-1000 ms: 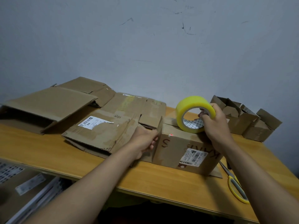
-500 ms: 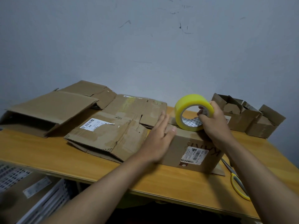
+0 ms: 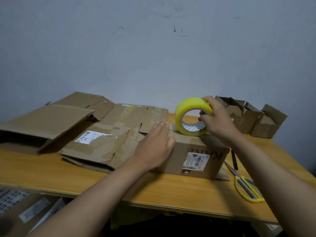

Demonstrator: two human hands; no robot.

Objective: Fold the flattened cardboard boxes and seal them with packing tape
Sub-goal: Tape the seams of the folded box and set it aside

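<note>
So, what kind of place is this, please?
Probably a small parcel-packing corner: a wooden table against a bare wall, flattened cardboard boxes bearing shipping labels, a roll of yellow packing tape, and yellow-handled scissors.

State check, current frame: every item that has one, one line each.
folded box: closed, flaps down, upright
tape roll: on edge atop the box, gripped
left hand: flat, pressing box top
right hand: holding the roll
flattened boxes: unfolded, stacked
scissors: closed, on table
small boxes: flaps open
</note>
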